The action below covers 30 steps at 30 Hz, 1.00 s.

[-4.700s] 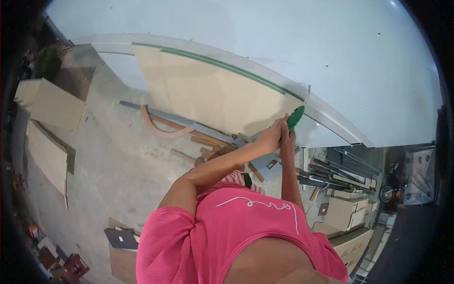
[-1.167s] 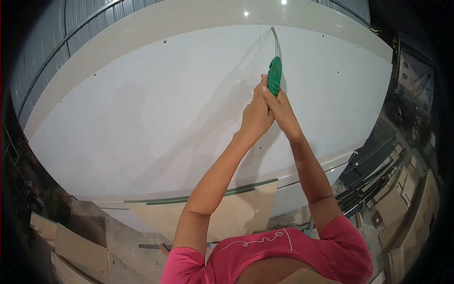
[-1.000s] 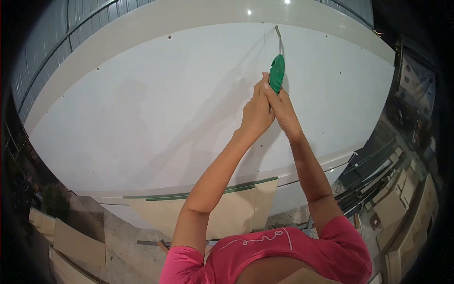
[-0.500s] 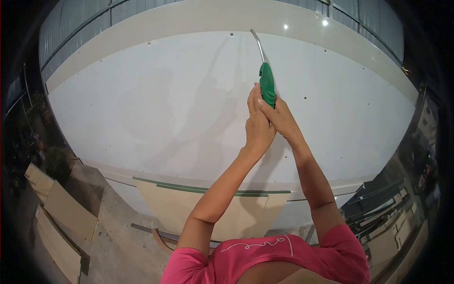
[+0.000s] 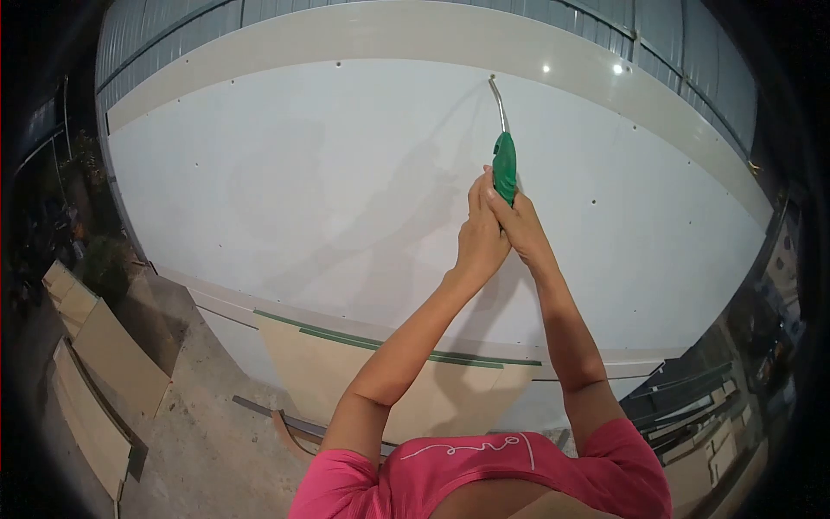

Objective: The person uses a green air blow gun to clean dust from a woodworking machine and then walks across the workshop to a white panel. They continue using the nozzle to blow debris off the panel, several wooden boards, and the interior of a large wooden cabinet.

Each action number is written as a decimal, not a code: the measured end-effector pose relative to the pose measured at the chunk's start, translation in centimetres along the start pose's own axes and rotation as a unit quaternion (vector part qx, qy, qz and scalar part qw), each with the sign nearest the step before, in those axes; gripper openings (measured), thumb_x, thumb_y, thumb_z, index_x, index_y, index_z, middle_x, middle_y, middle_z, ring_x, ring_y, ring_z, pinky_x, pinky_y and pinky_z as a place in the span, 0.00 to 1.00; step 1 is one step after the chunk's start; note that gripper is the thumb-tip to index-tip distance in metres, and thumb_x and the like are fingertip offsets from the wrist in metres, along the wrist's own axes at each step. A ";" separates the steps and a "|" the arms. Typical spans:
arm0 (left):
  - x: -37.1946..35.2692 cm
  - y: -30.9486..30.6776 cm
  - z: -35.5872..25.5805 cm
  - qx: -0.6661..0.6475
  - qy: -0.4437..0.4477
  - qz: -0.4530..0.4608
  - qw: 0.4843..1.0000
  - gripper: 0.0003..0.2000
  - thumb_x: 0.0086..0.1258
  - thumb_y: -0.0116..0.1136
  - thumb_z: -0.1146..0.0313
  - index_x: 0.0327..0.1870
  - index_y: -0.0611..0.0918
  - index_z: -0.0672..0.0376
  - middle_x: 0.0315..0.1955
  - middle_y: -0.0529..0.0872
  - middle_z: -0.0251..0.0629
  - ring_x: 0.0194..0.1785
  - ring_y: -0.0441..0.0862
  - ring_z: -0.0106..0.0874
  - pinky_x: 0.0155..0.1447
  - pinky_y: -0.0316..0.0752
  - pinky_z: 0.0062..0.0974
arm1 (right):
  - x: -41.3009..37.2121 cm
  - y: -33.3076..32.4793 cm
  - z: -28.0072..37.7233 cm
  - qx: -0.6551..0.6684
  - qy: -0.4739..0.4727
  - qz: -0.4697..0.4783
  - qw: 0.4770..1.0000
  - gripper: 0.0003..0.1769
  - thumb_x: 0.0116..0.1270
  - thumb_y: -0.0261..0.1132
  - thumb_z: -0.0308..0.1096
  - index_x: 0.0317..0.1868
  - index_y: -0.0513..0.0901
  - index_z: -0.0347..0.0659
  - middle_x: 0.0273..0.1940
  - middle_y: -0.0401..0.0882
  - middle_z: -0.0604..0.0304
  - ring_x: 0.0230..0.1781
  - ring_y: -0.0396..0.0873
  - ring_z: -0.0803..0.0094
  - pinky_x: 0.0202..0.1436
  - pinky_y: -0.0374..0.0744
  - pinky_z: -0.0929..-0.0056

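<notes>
A hand tool with a green handle [image 5: 505,164] and a thin bent metal shaft [image 5: 500,108] is held out over a large white panel [image 5: 363,182]. The shaft's tip is right at a small dark hole [image 5: 492,78] near the panel's far edge. Fingers of my right hand [image 5: 526,227] wrap round the lower handle. My left hand [image 5: 482,238] is closed against the handle's left side, pressed together with the right. Both palms and the handle's lower end are hidden.
Several small holes dot the panel, one [image 5: 594,201] right of my hands. A beige strip [image 5: 415,30] borders its far side. Tan boards with green edges [image 5: 346,372] lean at the near side. More boards [image 5: 121,355] lie left, and stacked strips [image 5: 692,415] lie right.
The tool's tip has moved left relative to the panel, from beside a hole onto it. The whole view has shifted, so the panel appears further right and lower. Both hands keep their grip.
</notes>
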<state>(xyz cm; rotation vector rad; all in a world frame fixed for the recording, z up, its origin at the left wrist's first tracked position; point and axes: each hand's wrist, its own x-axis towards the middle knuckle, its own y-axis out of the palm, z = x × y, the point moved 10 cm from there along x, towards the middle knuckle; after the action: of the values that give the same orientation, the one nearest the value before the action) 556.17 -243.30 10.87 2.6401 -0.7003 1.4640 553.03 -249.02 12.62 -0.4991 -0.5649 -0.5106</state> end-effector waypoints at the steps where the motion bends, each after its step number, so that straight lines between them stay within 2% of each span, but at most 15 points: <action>1: -0.1 -0.5 0.0 -0.008 0.001 -0.002 1.000 0.33 0.65 0.50 0.71 0.69 0.49 0.63 0.65 0.56 0.52 0.64 0.64 0.48 0.56 0.72 0.37 | 0.1 0.6 0.2 0.000 -0.002 0.004 1.000 0.32 0.66 0.55 0.49 0.59 0.68 0.28 0.44 0.75 0.54 0.47 0.72 0.70 0.53 0.70 0.72; 3: -0.2 -1.8 0.4 -0.013 0.001 -0.009 1.000 0.33 0.65 0.50 0.71 0.69 0.49 0.63 0.65 0.56 0.52 0.64 0.64 0.48 0.57 0.71 0.37 | 0.3 1.6 1.3 -0.013 -0.041 -0.013 0.999 0.31 0.66 0.56 0.48 0.59 0.68 0.29 0.45 0.75 0.54 0.47 0.72 0.71 0.53 0.70 0.72; 6: -0.4 -4.8 0.7 -0.010 0.028 -0.041 0.999 0.33 0.65 0.50 0.71 0.69 0.49 0.63 0.65 0.56 0.52 0.64 0.63 0.48 0.58 0.71 0.36 | 1.0 4.4 1.5 -0.008 -0.026 0.004 1.000 0.30 0.65 0.56 0.48 0.56 0.70 0.30 0.43 0.76 0.55 0.46 0.73 0.71 0.51 0.71 0.72; 12: -0.9 -12.1 2.7 0.041 0.007 -0.084 0.996 0.33 0.65 0.50 0.72 0.69 0.49 0.63 0.64 0.58 0.50 0.63 0.65 0.47 0.57 0.71 0.35 | 3.0 11.8 2.7 0.002 -0.049 0.052 0.997 0.28 0.64 0.58 0.49 0.52 0.72 0.30 0.38 0.76 0.55 0.41 0.74 0.71 0.47 0.72 0.71; 15: -0.7 -14.9 4.3 0.034 -0.040 -0.077 0.996 0.34 0.64 0.50 0.71 0.69 0.49 0.64 0.61 0.61 0.50 0.60 0.68 0.47 0.55 0.71 0.36 | 4.0 15.0 3.3 0.025 -0.034 0.073 0.996 0.27 0.64 0.57 0.49 0.48 0.73 0.30 0.37 0.76 0.56 0.40 0.73 0.71 0.45 0.72 0.71; 17: -0.4 -16.5 4.5 0.055 -0.003 -0.098 0.994 0.34 0.65 0.50 0.71 0.70 0.49 0.64 0.59 0.63 0.50 0.57 0.70 0.47 0.54 0.71 0.36 | 5.1 16.3 3.1 0.007 -0.021 0.093 0.995 0.28 0.65 0.57 0.50 0.52 0.72 0.30 0.40 0.75 0.56 0.43 0.73 0.72 0.48 0.71 0.72; 19: 0.1 -17.4 5.1 0.061 -0.012 -0.093 0.994 0.34 0.65 0.50 0.71 0.69 0.49 0.64 0.58 0.63 0.50 0.57 0.70 0.47 0.54 0.71 0.37 | 5.9 17.6 2.6 -0.013 -0.006 0.112 0.994 0.30 0.66 0.57 0.50 0.56 0.71 0.31 0.44 0.75 0.55 0.46 0.72 0.72 0.51 0.71 0.73; 22: 0.5 -18.2 5.8 0.068 -0.019 -0.087 0.994 0.34 0.65 0.50 0.70 0.69 0.49 0.64 0.58 0.63 0.50 0.57 0.70 0.47 0.55 0.71 0.37 | 6.7 18.4 2.2 0.002 -0.005 0.104 0.995 0.29 0.65 0.57 0.52 0.52 0.73 0.32 0.43 0.75 0.56 0.45 0.73 0.72 0.50 0.71 0.73; 24: 0.7 -18.4 6.4 0.068 -0.018 -0.085 0.994 0.33 0.65 0.50 0.70 0.69 0.49 0.64 0.58 0.64 0.50 0.57 0.70 0.47 0.55 0.71 0.37 | 7.0 18.7 2.0 0.023 0.003 0.095 0.995 0.25 0.64 0.58 0.51 0.44 0.74 0.32 0.36 0.75 0.57 0.39 0.72 0.71 0.45 0.71 0.72; 30: 0.6 -18.2 6.6 0.065 -0.023 -0.069 0.995 0.33 0.64 0.49 0.72 0.70 0.49 0.63 0.58 0.64 0.50 0.57 0.70 0.47 0.56 0.71 0.37 | 7.0 18.6 1.8 0.012 -0.009 0.071 0.997 0.27 0.63 0.59 0.52 0.46 0.74 0.32 0.38 0.76 0.54 0.43 0.73 0.70 0.48 0.71 0.71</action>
<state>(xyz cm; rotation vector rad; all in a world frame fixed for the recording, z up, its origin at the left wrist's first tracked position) 569.10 -228.83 10.92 2.7619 -0.4278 1.4626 568.19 -235.99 12.65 -0.5169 -0.5474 -0.3632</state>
